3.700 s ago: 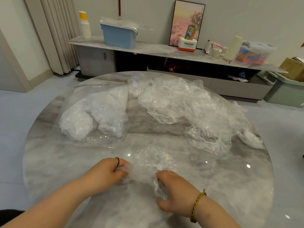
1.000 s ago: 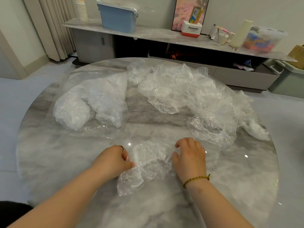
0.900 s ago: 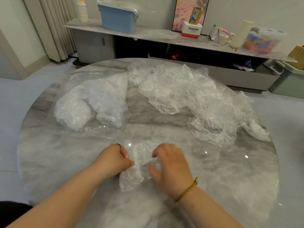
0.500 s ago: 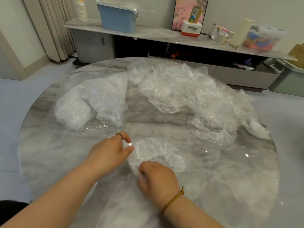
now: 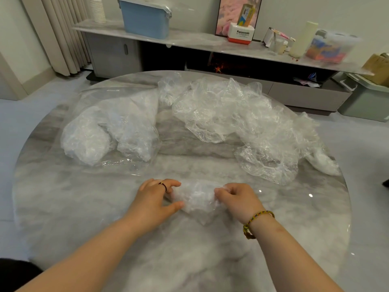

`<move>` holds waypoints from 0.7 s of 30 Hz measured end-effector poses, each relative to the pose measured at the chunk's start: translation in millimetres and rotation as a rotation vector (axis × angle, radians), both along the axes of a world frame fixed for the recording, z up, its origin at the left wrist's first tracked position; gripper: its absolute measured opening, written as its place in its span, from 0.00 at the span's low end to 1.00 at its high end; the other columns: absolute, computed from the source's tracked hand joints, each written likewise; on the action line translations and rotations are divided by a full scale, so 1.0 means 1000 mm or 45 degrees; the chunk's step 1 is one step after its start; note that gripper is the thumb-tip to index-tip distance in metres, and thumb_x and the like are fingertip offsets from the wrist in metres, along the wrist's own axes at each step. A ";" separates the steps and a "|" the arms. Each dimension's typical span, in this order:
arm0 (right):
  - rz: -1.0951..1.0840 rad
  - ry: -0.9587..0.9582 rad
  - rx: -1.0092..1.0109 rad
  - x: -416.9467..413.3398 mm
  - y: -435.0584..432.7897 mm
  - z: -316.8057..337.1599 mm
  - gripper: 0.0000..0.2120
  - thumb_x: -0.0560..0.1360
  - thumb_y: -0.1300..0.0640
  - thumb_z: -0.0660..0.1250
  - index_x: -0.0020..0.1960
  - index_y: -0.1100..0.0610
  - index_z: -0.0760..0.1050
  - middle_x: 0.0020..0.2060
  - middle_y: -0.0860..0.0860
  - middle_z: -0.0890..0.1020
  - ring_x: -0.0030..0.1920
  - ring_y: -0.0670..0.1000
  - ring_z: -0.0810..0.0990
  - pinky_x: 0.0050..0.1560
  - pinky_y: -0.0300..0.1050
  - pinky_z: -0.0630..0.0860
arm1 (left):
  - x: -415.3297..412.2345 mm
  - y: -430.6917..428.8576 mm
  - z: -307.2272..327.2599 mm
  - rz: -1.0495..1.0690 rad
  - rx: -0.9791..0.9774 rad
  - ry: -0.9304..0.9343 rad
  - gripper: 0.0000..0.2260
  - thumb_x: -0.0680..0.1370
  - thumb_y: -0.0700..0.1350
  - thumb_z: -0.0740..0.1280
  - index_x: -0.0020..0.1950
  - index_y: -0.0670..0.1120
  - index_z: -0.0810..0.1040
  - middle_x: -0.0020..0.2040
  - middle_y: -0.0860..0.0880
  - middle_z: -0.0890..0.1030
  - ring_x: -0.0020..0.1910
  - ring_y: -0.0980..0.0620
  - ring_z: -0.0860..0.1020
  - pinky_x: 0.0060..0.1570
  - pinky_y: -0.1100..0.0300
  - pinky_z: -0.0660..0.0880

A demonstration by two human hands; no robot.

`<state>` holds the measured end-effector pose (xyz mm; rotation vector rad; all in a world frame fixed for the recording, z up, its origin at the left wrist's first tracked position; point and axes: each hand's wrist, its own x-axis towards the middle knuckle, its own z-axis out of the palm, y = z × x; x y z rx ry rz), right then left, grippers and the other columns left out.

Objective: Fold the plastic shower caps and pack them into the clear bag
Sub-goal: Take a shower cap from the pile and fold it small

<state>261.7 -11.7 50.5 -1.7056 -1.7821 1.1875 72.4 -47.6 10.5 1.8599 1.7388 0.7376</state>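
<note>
A clear plastic shower cap (image 5: pixel 196 199), bunched into a small folded wad, lies on the round marble table (image 5: pixel 84 207) near its front. My left hand (image 5: pixel 155 199) pinches the wad's left end between thumb and fingers. My right hand (image 5: pixel 237 200) grips its right end with curled fingers. A clear bag (image 5: pixel 113 127) with folded caps inside lies at the table's left. A loose heap of unfolded shower caps (image 5: pixel 242 123) spreads over the back and right of the table.
Behind the table runs a low marble sideboard (image 5: pixel 200 41) with a blue storage box (image 5: pixel 145 17), stacked paper cups (image 5: pixel 97 9), a Panasonic box (image 5: pixel 241 34) and a clear bin (image 5: pixel 330 47). Curtains hang at the far left; a grey bin (image 5: pixel 366 95) stands on the floor at right.
The cap was spread wider on the table; both hands have gathered it into a compact wad. My right hand moved from its near edge to its right end, my left hand closed on the left end.
</note>
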 end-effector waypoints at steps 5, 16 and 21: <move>-0.048 -0.340 0.093 0.002 0.005 -0.016 0.19 0.76 0.57 0.60 0.29 0.55 0.59 0.25 0.48 0.64 0.27 0.47 0.62 0.29 0.39 0.61 | 0.003 0.003 -0.006 0.107 0.075 0.097 0.14 0.75 0.50 0.67 0.60 0.53 0.72 0.37 0.59 0.68 0.42 0.68 0.65 0.61 0.74 0.45; -0.225 -0.441 0.250 -0.004 0.002 -0.024 0.13 0.77 0.44 0.58 0.54 0.52 0.72 0.39 0.44 0.76 0.45 0.48 0.75 0.41 0.39 0.65 | 0.037 -0.011 -0.020 -0.278 0.652 0.624 0.21 0.82 0.54 0.40 0.64 0.48 0.66 0.65 0.48 0.74 0.64 0.50 0.66 0.67 0.55 0.52; -0.209 -0.288 0.704 -0.010 0.002 -0.028 0.14 0.77 0.59 0.59 0.61 0.61 0.73 0.57 0.54 0.77 0.57 0.55 0.76 0.55 0.40 0.69 | 0.035 -0.007 -0.027 -0.192 0.389 0.724 0.25 0.81 0.56 0.38 0.65 0.45 0.66 0.60 0.47 0.79 0.63 0.53 0.67 0.67 0.57 0.50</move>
